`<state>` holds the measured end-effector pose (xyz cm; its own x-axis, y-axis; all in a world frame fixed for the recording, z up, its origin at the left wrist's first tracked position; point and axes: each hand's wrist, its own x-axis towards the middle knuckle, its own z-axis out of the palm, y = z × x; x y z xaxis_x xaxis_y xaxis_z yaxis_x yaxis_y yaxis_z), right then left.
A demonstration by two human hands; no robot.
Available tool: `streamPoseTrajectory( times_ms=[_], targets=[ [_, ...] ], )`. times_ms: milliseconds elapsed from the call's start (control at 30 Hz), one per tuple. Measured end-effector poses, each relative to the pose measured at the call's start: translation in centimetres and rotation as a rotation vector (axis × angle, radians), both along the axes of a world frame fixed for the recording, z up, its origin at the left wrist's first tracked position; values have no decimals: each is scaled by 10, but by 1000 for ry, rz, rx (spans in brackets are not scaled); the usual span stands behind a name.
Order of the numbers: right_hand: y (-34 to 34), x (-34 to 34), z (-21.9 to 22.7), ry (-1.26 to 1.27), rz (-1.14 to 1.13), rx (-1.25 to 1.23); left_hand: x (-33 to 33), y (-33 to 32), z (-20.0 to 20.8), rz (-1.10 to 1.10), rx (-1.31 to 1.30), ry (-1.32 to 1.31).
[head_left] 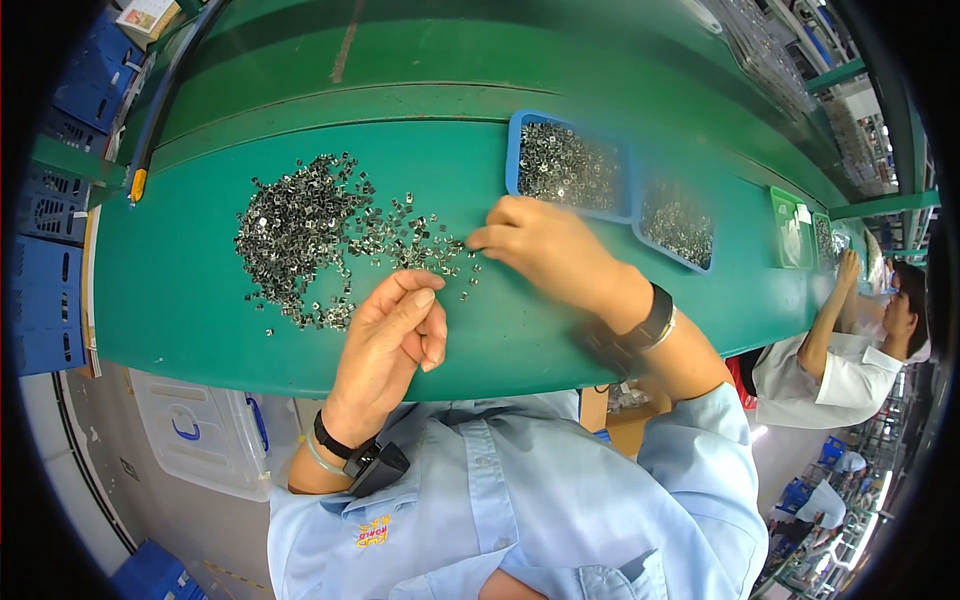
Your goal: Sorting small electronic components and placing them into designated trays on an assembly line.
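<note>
A heap of small, square, shiny metal pieces (295,235) lies on the green tabletop (180,345), thinning into loose pieces toward the right. Just in front of these scattered pieces is my left hand (392,328), thumb and index finger pressed together and the other fingers curled. What it pinches, if anything, is too small to make out. My right hand (548,248) reaches in from the right, its fingertips pinched at the right end of the scatter, where a small dark metal piece shows against them. It is slightly blurred.
Behind my right hand stand a blue tray (514,160) and a second blue tray (668,258), both holding metal pieces. Farther right are a green tray (780,225) and a co-worker (835,370) at the same bench. A clear lidded box (190,425) sits below at left.
</note>
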<state>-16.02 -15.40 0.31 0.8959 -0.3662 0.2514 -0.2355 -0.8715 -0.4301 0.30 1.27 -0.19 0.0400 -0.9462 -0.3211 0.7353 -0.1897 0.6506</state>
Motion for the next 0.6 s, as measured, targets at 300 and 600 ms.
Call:
streamPoseTrajectory(
  times_ms=[300, 600],
  targets=[
    [8, 2, 5, -128, 49, 147, -10, -5, 8, -7, 70, -116],
    [50, -22, 19, -316, -97, 162, -33, -16, 13, -73, 19, -127]
  ],
)
